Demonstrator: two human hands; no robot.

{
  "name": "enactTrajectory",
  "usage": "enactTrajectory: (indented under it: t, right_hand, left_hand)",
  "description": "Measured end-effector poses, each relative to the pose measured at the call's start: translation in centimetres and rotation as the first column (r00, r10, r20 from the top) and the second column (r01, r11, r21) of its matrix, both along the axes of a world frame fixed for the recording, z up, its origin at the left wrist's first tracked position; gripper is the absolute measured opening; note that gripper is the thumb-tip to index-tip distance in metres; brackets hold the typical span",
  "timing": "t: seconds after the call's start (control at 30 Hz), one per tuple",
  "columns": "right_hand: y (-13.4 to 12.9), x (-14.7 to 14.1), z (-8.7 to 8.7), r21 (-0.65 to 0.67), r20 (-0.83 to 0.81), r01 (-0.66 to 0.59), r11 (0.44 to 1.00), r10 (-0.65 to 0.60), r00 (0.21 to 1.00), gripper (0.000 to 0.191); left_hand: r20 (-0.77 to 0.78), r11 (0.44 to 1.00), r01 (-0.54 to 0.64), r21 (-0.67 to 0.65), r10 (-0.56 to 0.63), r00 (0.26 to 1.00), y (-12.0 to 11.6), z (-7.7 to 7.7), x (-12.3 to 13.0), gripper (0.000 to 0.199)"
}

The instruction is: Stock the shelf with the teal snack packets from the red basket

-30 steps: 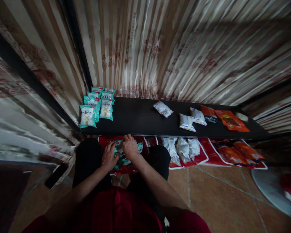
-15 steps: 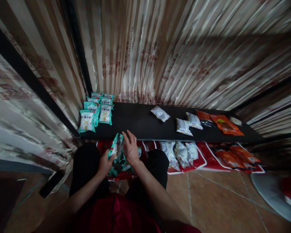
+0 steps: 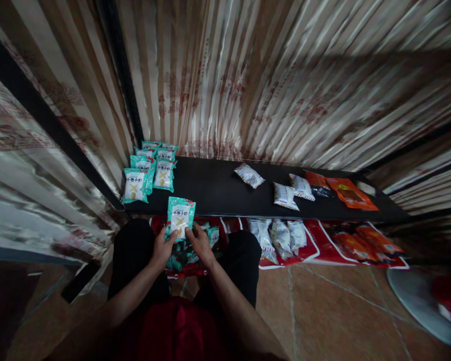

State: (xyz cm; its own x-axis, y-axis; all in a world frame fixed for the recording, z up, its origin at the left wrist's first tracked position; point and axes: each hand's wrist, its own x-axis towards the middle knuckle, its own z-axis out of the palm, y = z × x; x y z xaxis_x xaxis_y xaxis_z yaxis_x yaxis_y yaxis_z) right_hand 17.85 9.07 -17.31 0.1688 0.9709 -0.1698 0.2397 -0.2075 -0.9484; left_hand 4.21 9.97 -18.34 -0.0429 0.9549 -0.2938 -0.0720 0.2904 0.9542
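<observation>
Left hand (image 3: 164, 249) and right hand (image 3: 202, 244) pinch a teal packet (image 3: 182, 216) by the front edge of the black shelf (image 3: 206, 185); stacked packets (image 3: 135, 185) fill its left end; white bags (image 3: 284, 195) lie right — bare surface between.

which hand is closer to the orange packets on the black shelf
The right. The right hand is at the lower right corner of the teal packet, well left of the orange packets; the left hand, at its lower left corner, is farther away.
</observation>
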Motion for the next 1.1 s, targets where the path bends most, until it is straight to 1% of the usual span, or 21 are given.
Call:
enactTrajectory:
  t: [0.07,0.17,0.27,0.4,0.6,0.73,0.83,0.97,1.1]
  right_hand:
    - [-0.1,-0.2,0.2,-0.011,-0.129,0.007,1.0,-0.009,0.992,0.043]
    - [-0.2,-0.5,0.0,-0.03,-0.331,0.031,0.999,-0.04,0.943,0.043]
    - [-0.1,-0.7,-0.3,-0.06,-0.432,0.065,0.996,-0.084,0.898,0.042]
    - [0.0,-1.0,-0.2,-0.102,-0.443,0.093,0.99,-0.129,0.887,0.043]
    - [0.7,-0.9,0.5,-0.105,-0.441,0.089,0.99,-0.127,0.888,0.041]
    - [1.4,-0.7,1.2,-0.087,-0.466,0.091,0.992,-0.121,0.876,0.047]
    - [2.0,-0.5,1.6,-0.084,-0.462,0.081,0.993,-0.111,0.88,0.049]
    - [2.8,-0.3,1.7,-0.095,-0.449,0.071,0.993,-0.107,0.887,0.047]
    - [3.5,-0.3,1.6,-0.104,-0.414,0.087,0.991,-0.123,0.902,0.044]
  left_hand:
    - [0.019,1.0,-0.001,-0.001,0.001,1.0,-0.1,0.3,0.2,0.06]
    - [0.019,1.0,-0.006,0.002,0.006,1.0,0.0,0.2,0.3,0.058]
    - [0.021,1.0,0.002,-0.01,-0.002,1.0,0.0,0.0,0.2,0.06]
    - [0.038,0.999,0.024,-0.021,-0.023,0.999,0.3,0.2,-0.1,0.063]
    - [-0.04,1.0,0.015,0.014,-0.015,0.999,1.2,0.5,-0.4,0.056]
    - [0.002,0.998,0.051,0.025,-0.051,0.999,2.0,0.5,-0.2,0.056]
    - [0.05,0.998,0.063,0.007,-0.063,0.997,2.3,0.4,-0.1,0.055]
    - [0.044,0.999,0.031,0.007,-0.031,0.999,2.7,0.3,-0.1,0.052]
    - [0.004,0.996,-0.038,0.086,0.037,0.999,3.5,0.5,0.0,0.046]
